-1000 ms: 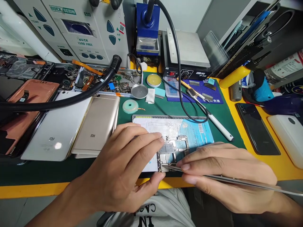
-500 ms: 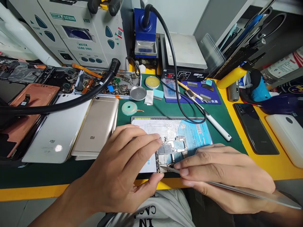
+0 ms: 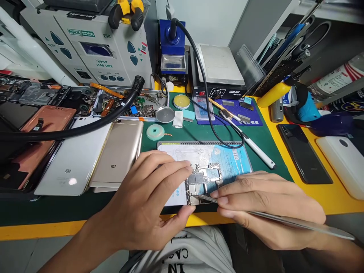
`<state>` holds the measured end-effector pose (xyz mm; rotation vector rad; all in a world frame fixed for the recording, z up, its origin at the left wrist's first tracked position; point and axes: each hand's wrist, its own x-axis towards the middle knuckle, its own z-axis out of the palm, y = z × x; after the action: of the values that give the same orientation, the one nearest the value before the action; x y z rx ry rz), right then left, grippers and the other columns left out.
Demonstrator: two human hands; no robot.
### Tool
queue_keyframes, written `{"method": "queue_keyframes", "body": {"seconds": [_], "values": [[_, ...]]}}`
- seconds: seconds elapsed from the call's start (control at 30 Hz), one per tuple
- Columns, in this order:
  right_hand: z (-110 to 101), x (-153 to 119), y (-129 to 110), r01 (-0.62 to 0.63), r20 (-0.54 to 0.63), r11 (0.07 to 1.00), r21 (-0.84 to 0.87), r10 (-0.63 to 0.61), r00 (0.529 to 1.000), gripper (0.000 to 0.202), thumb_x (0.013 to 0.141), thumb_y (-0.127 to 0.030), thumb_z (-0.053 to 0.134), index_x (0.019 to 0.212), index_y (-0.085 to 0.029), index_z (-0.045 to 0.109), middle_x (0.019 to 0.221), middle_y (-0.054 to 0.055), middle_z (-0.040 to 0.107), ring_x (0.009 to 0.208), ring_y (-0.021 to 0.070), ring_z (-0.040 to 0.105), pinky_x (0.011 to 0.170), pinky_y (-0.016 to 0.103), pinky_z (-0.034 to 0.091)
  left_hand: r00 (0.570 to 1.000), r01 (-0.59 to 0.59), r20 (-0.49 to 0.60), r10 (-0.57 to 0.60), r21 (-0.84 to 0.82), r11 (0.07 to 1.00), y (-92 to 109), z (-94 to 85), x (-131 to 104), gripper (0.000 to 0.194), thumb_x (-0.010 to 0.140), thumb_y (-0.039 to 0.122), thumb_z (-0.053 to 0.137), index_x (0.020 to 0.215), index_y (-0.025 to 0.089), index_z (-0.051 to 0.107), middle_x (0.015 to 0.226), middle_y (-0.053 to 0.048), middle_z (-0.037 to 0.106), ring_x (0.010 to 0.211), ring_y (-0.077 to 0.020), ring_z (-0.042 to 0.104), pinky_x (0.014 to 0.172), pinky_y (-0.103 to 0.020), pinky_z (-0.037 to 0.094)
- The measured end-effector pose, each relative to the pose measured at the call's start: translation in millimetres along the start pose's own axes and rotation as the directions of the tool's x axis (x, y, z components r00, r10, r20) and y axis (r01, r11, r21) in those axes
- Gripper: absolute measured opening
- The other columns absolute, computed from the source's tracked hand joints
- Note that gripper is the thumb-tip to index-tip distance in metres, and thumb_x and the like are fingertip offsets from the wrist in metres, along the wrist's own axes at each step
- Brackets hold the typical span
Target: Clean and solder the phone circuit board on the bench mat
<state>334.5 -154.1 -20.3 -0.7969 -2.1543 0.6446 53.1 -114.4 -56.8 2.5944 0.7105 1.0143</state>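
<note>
A phone circuit board (image 3: 197, 180) lies flat on a blue and white sheet (image 3: 237, 163). My left hand (image 3: 145, 201) is at its left side, with fingertips at the upper edge and the thumb at the lower left corner, steadying it. My right hand (image 3: 264, 204) pinches metal tweezers (image 3: 287, 220) held slantwise. Their fine tip touches or hovers just over the lower left of the board; I cannot tell which. Part of the board's lower right is hidden behind my right fingers.
Phone back covers (image 3: 113, 163) are at left. Behind are a hot-air station (image 3: 93, 57), a parts tray (image 3: 148, 102), an open tin (image 3: 181, 101) and a wire spool (image 3: 155, 132). A white soldering iron (image 3: 258, 151) and a dark phone (image 3: 305, 155) lie at right. A black cable loops over the sheet.
The whole view has shifted slightly, showing more of the station's top. The tweezers' tip sits a little higher on the board. Both hands keep nearly the same pose.
</note>
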Motion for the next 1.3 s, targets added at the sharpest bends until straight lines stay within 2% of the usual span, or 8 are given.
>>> {"method": "queue_keyframes", "body": {"seconds": [0.27,0.33,0.43,0.5,0.67,0.83,1.1,1.3], "values": [[5,3,-5,-0.064,-0.216,0.997,0.032,0.070,0.974,0.007,0.098,-0.011,0.085,0.103,-0.016,0.085,0.089,0.005,0.090,0.079,0.0159,0.088,0.077,0.020,0.071,1.000,-0.013,0.005,0.013,-0.002,1.000,-1,0.0,0,0.047,0.098,0.015,0.074,0.142,0.005,0.063,0.134,-0.017,0.077,0.124,-0.0301,0.063,0.112,-0.052,0.052],[5,-2,-1,-0.147,-0.367,0.989,-0.032,0.125,0.922,0.009,0.098,-0.013,0.086,0.103,-0.021,0.084,0.085,0.001,0.089,0.067,0.0147,0.083,0.065,0.022,0.069,1.000,-0.030,0.006,0.030,0.008,1.000,-3,0.1,-1,0.049,0.098,0.013,0.073,0.145,0.006,0.062,0.135,-0.017,0.077,0.126,-0.0301,0.063,0.114,-0.050,0.052],[-6,-18,14,-0.341,-0.609,0.934,-0.106,0.210,0.765,0.006,0.111,-0.022,0.074,0.113,-0.020,0.079,0.084,0.000,0.083,0.053,0.0117,0.072,0.050,0.024,0.061,0.999,-0.053,-0.009,0.054,0.029,0.998,-6,2.1,-5,0.051,0.099,0.014,0.071,0.149,0.009,0.062,0.137,-0.016,0.075,0.129,-0.0303,0.063,0.115,-0.048,0.051],[-21,-32,28,-0.450,-0.672,0.881,-0.142,0.248,0.698,0.018,0.116,-0.034,0.069,0.118,-0.017,0.075,0.084,-0.002,0.077,0.057,0.0114,0.071,0.055,0.024,0.062,0.998,-0.058,-0.031,0.059,0.045,0.997,-9,4.5,-9,0.053,0.101,0.017,0.071,0.152,0.011,0.061,0.139,-0.016,0.074,0.131,-0.0308,0.063,0.114,-0.047,0.053],[-68,-55,57,-0.615,-0.547,0.723,-0.313,0.392,0.739,0.029,0.112,-0.041,0.075,0.128,-0.017,0.075,0.118,0.007,0.079,0.094,0.0202,0.079,0.082,0.038,0.070,0.995,-0.069,-0.070,0.075,0.087,0.994,-14,9.8,-14,0.051,0.103,0.026,0.069,0.153,0.017,0.061,0.138,-0.014,0.076,0.130,-0.0314,0.065,0.109,-0.045,0.059],[-90,-48,75,-0.534,-0.258,0.598,-0.598,0.487,0.835,0.033,0.111,-0.040,0.076,0.137,-0.020,0.074,0.140,0.011,0.075,0.119,0.0274,0.077,0.103,0.051,0.067,0.988,-0.101,-0.102,0.114,0.119,0.988,-14,9.3,-9,0.045,0.105,0.027,0.068,0.149,0.020,0.063,0.133,-0.012,0.079,0.125,-0.0294,0.071,0.104,-0.044,0.064],[-88,-20,81,-0.381,-0.051,0.459,-0.803,0.584,0.810,0.040,0.110,-0.040,0.078,0.143,-0.020,0.071,0.146,0.012,0.072,0.124,0.0299,0.075,0.104,0.053,0.066,0.984,-0.109,-0.125,0.124,0.121,0.987,-16,11.1,-12,0.040,0.111,0.042,0.067,0.144,0.020,0.066,0.132,-0.010,0.074,0.119,-0.0262,0.074,0.098,-0.046,0.067],[-97,6,66,-0.460,-0.122,0.449,-0.766,0.602,0.789,0.038,0.111,-0.040,0.077,0.143,-0.020,0.072,0.146,0.012,0.073,0.123,0.0288,0.076,0.104,0.052,0.067,0.981,-0.120,-0.142,0.133,0.098,0.988,-19,14.2,-12,0.042,0.111,0.046,0.069,0.144,0.021,0.067,0.133,-0.010,0.074,0.119,-0.0263,0.074,0.100,-0.047,0.067]]}}
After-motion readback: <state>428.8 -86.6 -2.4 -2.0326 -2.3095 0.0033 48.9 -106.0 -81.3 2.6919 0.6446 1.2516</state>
